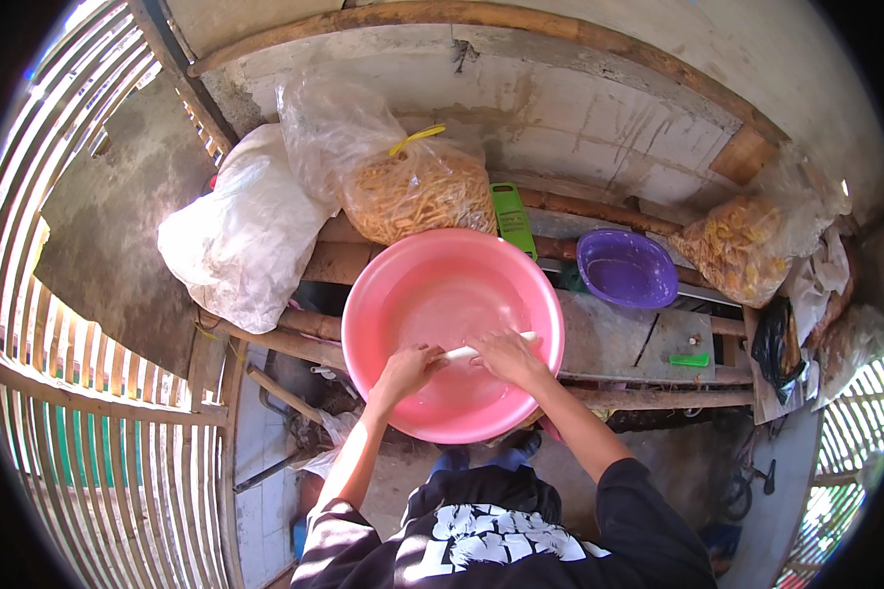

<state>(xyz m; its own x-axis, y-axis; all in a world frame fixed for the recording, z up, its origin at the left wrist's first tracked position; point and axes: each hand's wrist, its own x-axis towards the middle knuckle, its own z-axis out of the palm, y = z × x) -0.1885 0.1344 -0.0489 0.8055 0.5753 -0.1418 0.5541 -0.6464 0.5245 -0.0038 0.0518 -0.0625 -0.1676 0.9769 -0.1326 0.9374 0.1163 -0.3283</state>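
Note:
A large round pink basin (363,304) stands in front of me, with a pale, smooth layer in its bottom that may be water. Over its near half I hold a smooth white rod (462,353) crosswise, its right end tilted slightly up. Fingers of my left hand (413,371) close around the rod's left end. Curled over it toward the other end is my right hand (506,355), and a short white tip sticks out past that hand. What the rod is made of I cannot tell.
Behind the basin sit a tied clear bag of brown fried snacks (417,191) and a white sack (250,236). A green grater-like tool (513,218), a purple basin (627,268), another snack bag (742,245) and a small green object (689,360) lie rightward on the wooden bench.

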